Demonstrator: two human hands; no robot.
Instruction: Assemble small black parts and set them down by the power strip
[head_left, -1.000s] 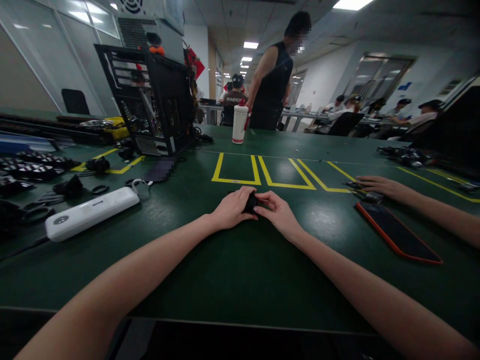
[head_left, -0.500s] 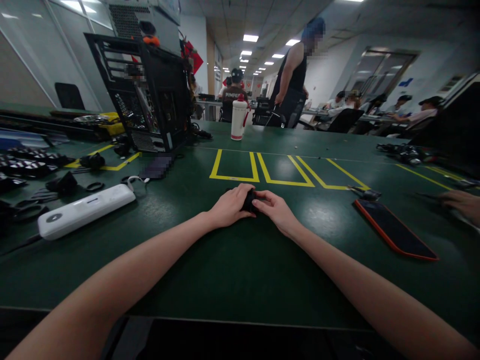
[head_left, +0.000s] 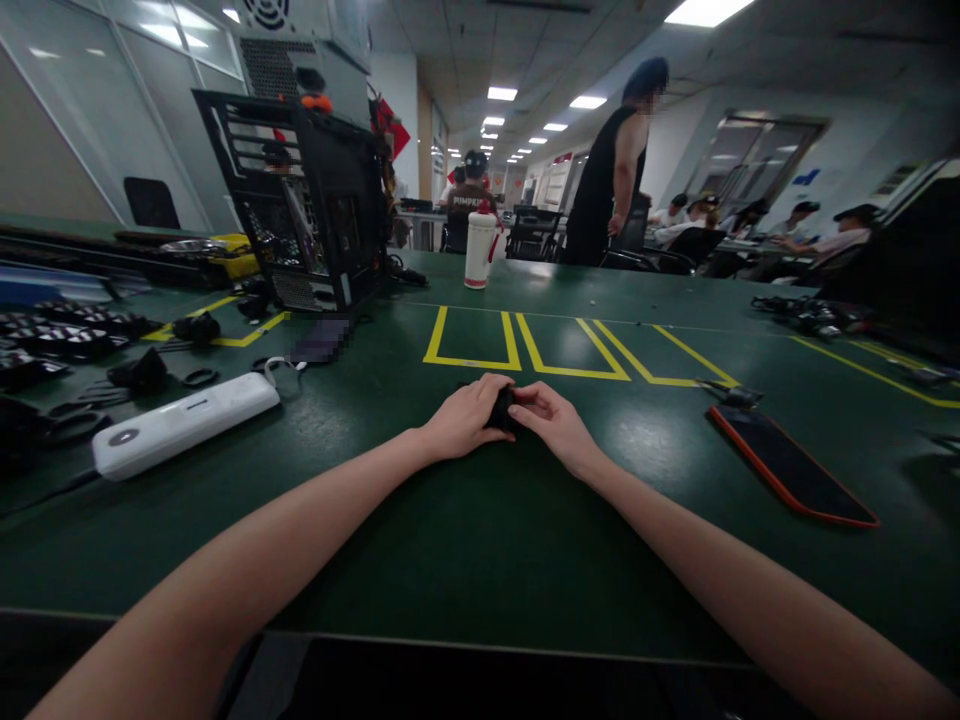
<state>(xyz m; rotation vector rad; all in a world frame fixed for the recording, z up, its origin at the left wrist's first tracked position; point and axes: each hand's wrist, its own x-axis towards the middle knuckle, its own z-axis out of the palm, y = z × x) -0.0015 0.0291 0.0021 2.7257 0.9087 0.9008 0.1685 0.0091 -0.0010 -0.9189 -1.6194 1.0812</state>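
Left hand [head_left: 466, 418] curled, gripping black object [head_left: 502, 408]

"PUMPKI", last letters unclear, on a seated person's brown shirt [head_left: 470, 200]

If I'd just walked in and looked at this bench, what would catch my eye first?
Probably the two hands, left hand and right hand, meeting around a small black object at the middle of the green table. Next, perhaps the open black computer case at the back left, and the white bottle with a red top standing beyond the yellow tape outlines.
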